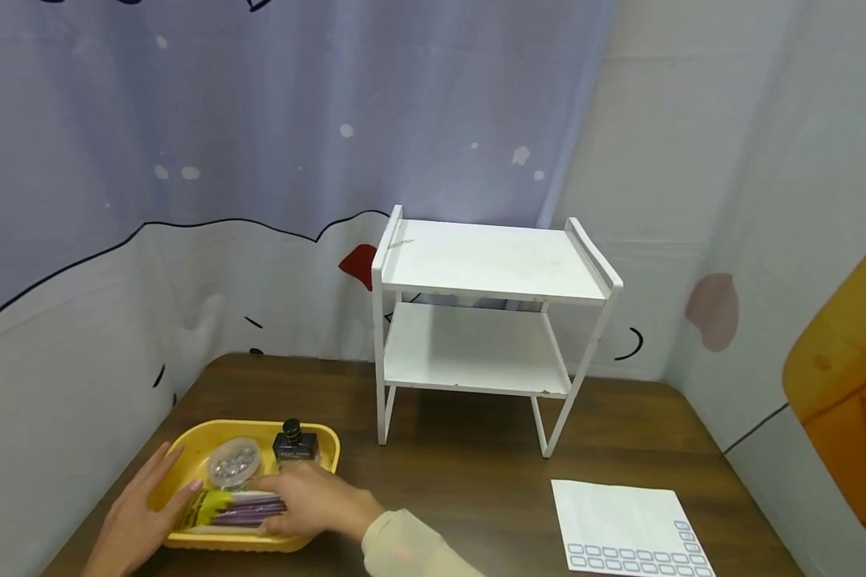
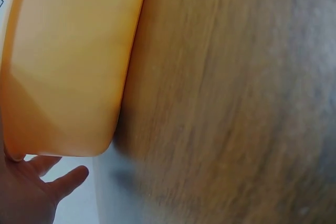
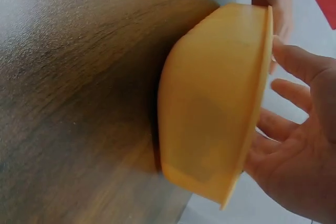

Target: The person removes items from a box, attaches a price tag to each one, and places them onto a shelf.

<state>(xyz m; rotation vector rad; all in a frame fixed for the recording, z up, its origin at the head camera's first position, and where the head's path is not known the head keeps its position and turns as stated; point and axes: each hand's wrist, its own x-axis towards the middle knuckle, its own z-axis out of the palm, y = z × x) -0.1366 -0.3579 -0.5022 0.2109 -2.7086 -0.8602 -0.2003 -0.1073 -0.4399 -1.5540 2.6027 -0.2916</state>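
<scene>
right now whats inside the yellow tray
Inside the yellow tray: a dark bottle, a clear round container and a packet of purple sticks. The right hand covers the packet's end and the tray floor beneath.

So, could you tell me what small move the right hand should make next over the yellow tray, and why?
Probably curl the right hand around the pencil pack and lift it. The hand lies over the pack with fingers relaxed, the left hand rests at the yellow tray edge, and the white shelf stands bare behind.
</scene>
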